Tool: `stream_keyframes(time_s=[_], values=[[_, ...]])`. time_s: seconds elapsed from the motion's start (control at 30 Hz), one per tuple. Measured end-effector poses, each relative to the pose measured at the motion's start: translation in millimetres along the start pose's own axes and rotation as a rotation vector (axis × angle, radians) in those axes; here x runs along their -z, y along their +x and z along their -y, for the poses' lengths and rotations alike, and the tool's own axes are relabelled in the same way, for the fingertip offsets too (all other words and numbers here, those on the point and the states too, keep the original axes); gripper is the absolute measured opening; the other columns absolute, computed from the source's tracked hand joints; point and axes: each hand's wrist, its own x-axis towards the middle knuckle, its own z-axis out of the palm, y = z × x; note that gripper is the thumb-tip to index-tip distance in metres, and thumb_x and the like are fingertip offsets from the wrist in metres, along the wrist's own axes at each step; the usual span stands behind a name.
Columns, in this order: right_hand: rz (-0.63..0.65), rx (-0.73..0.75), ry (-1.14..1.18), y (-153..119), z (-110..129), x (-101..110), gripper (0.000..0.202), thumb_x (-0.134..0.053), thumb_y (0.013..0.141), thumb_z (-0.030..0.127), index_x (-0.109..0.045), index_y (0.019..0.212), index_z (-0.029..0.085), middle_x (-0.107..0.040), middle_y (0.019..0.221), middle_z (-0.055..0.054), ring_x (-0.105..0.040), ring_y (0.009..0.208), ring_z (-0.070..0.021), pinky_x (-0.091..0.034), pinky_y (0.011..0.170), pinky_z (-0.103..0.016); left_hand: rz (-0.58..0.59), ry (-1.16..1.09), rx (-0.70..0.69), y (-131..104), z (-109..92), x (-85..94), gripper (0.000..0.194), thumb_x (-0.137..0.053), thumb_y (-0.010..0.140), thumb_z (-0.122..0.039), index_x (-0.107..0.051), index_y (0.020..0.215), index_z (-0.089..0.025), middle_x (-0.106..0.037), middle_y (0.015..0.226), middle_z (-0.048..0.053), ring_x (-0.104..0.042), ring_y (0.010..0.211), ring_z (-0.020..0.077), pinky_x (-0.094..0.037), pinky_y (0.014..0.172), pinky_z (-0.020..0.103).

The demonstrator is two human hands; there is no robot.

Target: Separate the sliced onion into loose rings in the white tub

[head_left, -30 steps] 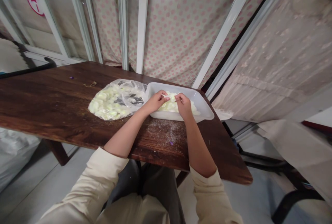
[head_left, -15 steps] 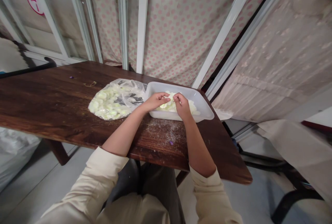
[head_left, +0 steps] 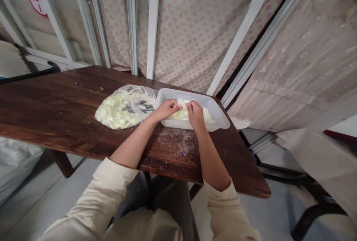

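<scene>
My left hand (head_left: 169, 108) reaches over the near left side of a white plastic tray (head_left: 220, 116), its thumb and fingers pinched together. Facing it over the tray is my right hand (head_left: 196, 112), also closed in a pinch. Pale yellow-white, petal-like pieces (head_left: 208, 116) lie heaped in the tray beneath both hands. A piece of this kind appears to be between my fingertips, though its outline blends into the heap. Left of the tray, a clear plastic bag (head_left: 122, 111) holds many similar pieces with a greenish tint.
The dark wooden table (head_left: 55, 99) carries white specks and a small purple bit (head_left: 183, 154) near its front edge. A thin looped band (head_left: 96, 90) lies farther left. Behind stand framed glass panels with a dotted curtain (head_left: 189, 29). A black chair frame (head_left: 315, 215) is at right.
My fingers have shifted slightly over the heap, and the pale piece between them sits lower and shows less distinctly. The tray and bag have stayed in place.
</scene>
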Motion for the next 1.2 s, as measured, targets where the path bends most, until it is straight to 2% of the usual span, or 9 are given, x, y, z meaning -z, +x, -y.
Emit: stream_keyframes(time_s=[0.1,0.17,0.27,0.33,0.43,0.73,0.93,1.07,1.2], values=[[-0.073,-0.102,0.024,0.0,-3.3,0.8,0.025,-0.036,0.086,0.035,-0.040,0.066,0.021,-0.045,0.062,0.001,-0.042,0.062,-0.0137,-0.033,0.062,-0.027,-0.074,0.013,0.022,-1.0,-2.4,0.2,0.029,-0.055,0.073,-0.043,-0.049,0.068,-0.015,-0.033,0.055,-0.005,-0.030,0.051,0.0068,-0.023,0.049,0.022],[-0.062,-0.125,0.077,0.2,-4.1,1.4,0.026,-0.036,0.087,0.036,-0.042,0.067,0.021,-0.045,0.061,0.002,-0.042,0.060,-0.0130,-0.033,0.061,-0.026,-0.096,0.010,0.025,-2.8,-5.4,0.1,0.029,-0.054,0.074,-0.040,-0.053,0.089,-0.015,-0.032,0.054,-0.006,-0.030,0.050,0.0075,-0.024,0.050,0.022],[0.026,-0.051,0.128,0.3,-2.0,1.6,0.027,-0.037,0.086,0.037,-0.044,0.067,0.020,-0.046,0.062,0.002,-0.043,0.062,-0.0126,-0.034,0.062,-0.026,0.001,-0.021,-0.041,-4.2,-7.4,-0.7,0.046,-0.053,0.077,-0.037,-0.044,0.117,-0.018,-0.029,0.053,-0.007,-0.030,0.050,0.0084,-0.025,0.050,0.022],[0.067,0.003,0.122,0.2,0.4,1.3,0.026,-0.038,0.086,0.037,-0.045,0.068,0.020,-0.046,0.064,0.002,-0.044,0.064,-0.0129,-0.034,0.063,-0.026,0.072,-0.014,-0.085,-3.3,-6.0,-1.3,0.039,-0.051,0.078,-0.039,-0.049,0.111,-0.017,-0.031,0.055,-0.006,-0.030,0.052,0.0085,-0.026,0.051,0.023],[0.083,0.043,0.095,0.1,2.6,1.2,0.025,-0.038,0.086,0.037,-0.046,0.069,0.020,-0.048,0.066,0.001,-0.045,0.067,-0.0138,-0.035,0.064,-0.026,0.057,0.019,-0.107,-1.0,-2.6,-1.6,0.029,-0.048,0.078,-0.042,-0.055,0.085,-0.014,-0.037,0.060,-0.004,-0.033,0.056,0.0086,-0.027,0.053,0.023],[0.109,0.098,-0.037,-0.3,0.5,-1.6,0.026,-0.034,0.088,0.036,-0.042,0.068,0.021,-0.048,0.067,-0.001,-0.044,0.068,-0.0157,-0.033,0.065,-0.027,0.011,0.088,-0.005,-2.8,-7.2,-2.6,0.034,-0.047,0.077,-0.047,-0.040,0.064,-0.016,-0.034,0.058,-0.004,-0.031,0.055,0.0085,-0.026,0.052,0.023],[0.117,0.042,-0.074,-1.4,3.1,-2.6,0.028,-0.032,0.089,0.036,-0.042,0.067,0.021,-0.049,0.066,-0.001,-0.044,0.066,-0.0159,-0.032,0.063,-0.028,0.008,0.130,-0.024,-2.4,-9.0,-3.1,0.037,-0.045,0.078,-0.049,-0.036,0.062,-0.017,-0.033,0.058,-0.003,-0.032,0.055,0.0093,-0.026,0.053,0.025],[-0.022,-0.156,-0.047,-1.1,-2.0,-2.1,0.028,-0.034,0.087,0.037,-0.047,0.068,0.020,-0.050,0.063,0.000,-0.044,0.061,-0.0150,-0.033,0.062,-0.028,-0.047,0.108,0.001,-2.2,-7.7,-1.8,0.032,-0.045,0.079,-0.044,-0.039,0.065,-0.017,-0.036,0.059,-0.003,-0.035,0.057,0.0096,-0.028,0.055,0.024],[-0.068,-0.195,0.041,0.3,-5.9,-2.5,0.026,-0.041,0.083,0.042,-0.054,0.086,0.019,-0.056,0.073,-0.002,-0.050,0.068,-0.0164,-0.039,0.067,-0.029,-0.131,0.118,0.046,-3.1,-3.8,-2.5,0.029,-0.046,0.080,-0.041,-0.046,0.095,-0.016,-0.038,0.059,-0.005,-0.037,0.055,0.0099,-0.029,0.054,0.023]])
